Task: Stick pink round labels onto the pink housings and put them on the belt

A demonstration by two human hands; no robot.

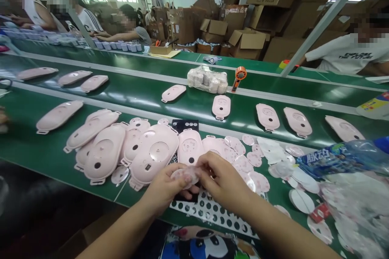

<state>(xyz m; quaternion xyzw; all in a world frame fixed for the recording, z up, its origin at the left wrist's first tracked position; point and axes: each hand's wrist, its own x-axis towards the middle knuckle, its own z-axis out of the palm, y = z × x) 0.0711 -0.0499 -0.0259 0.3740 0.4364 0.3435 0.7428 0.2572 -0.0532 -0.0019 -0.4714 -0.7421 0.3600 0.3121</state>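
Between my hands is a thin, clear-and-pink round sticker [186, 175]. My left hand [170, 184] grips it from the left, thumb on top. My right hand [217, 172] pinches its right edge with thumb and forefinger. Just beyond lies a pink plastic cover [190, 145] with a black dot and a round recess. A larger pink cover [154, 151] rests left of it, beside a pile of similar covers [105, 153]. Under my wrists is a sheet with rows of round holes [212, 210]. Loose round stickers [257, 180] lie to the right.
A green conveyor belt [136, 85] carries several spaced pink covers. A wrapped bundle [206, 80] and an orange handheld fan [239, 77] stand beyond. At right lie a plastic bottle [340, 158] and clear film [355, 206]. Co-workers sit across; cartons [188, 24] are stacked behind.
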